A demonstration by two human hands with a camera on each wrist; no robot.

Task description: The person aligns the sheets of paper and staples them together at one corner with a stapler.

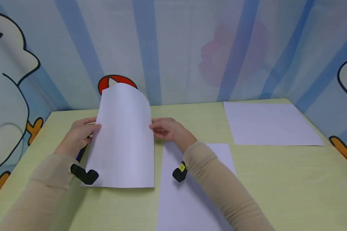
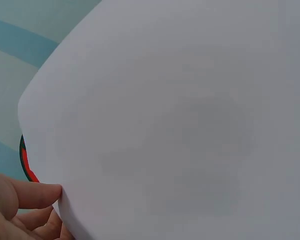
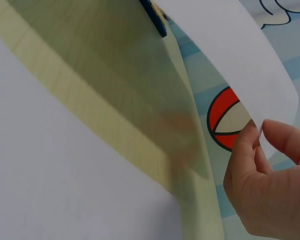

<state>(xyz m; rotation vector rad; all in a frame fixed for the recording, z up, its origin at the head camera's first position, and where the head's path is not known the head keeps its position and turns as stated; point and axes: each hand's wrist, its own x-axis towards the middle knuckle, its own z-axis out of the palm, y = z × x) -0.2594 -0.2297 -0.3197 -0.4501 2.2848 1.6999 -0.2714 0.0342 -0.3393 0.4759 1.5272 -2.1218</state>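
Observation:
Both hands hold up one white sheet of paper [image 1: 122, 138] between them, upright and slightly bowed, over the left part of the table. My left hand [image 1: 79, 133] pinches its left edge; in the left wrist view the thumb of the left hand [image 2: 27, 205] lies on the near face of the paper [image 2: 165, 120]. At the right edge, my right hand [image 1: 167, 128] pinches the sheet between thumb and fingers. The right wrist view shows this pinch of the right hand [image 3: 267, 175] close up, with the paper [image 3: 240, 55] rising from it.
A second white sheet [image 1: 191, 199] lies flat on the pale yellow table [image 1: 277, 186] under the right forearm. Another sheet [image 1: 271, 125] lies at the back right. Behind the held paper, a dark blue object [image 1: 81, 154] is mostly hidden. A patterned curtain [image 1: 176, 48] borders the table.

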